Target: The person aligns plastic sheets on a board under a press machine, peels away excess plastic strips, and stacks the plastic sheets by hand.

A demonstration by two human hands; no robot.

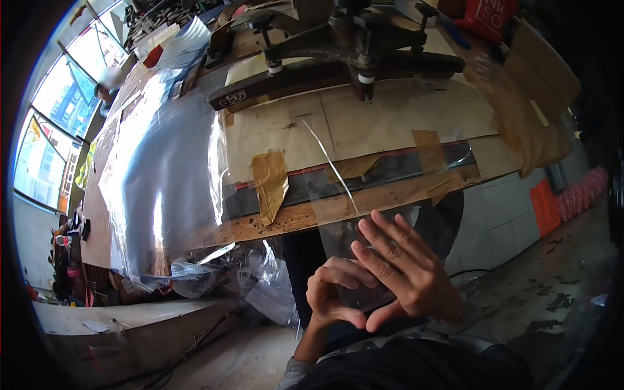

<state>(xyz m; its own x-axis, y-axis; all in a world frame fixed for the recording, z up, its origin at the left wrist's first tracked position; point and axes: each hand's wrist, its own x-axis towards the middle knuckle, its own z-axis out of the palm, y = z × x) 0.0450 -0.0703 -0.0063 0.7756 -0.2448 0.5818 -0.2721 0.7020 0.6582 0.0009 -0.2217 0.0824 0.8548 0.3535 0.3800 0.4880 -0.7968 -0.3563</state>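
Note:
A thin clear plastic sheet [339, 239] hangs over the table's front edge, a bright white streak running along it. My left hand [335, 289] is at its lower end, fingers curled and thumb pointing right, with the film apparently between them. Beside it, my right hand [406, 266] has its fingers stretched out against the film, its thumb near the left thumb. How firmly either hand grips is hard to see. Brown tape [269, 185] crosses a dark strip [390, 170] along the table edge.
A stack of clear plastic sheets [172, 175] lies at the left of the wooden table [266, 224]. A heavy black metal frame [338, 55] stands across the back. At right are cardboard [539, 71] and a red bag [491, 19]. A person [104, 94] is far left.

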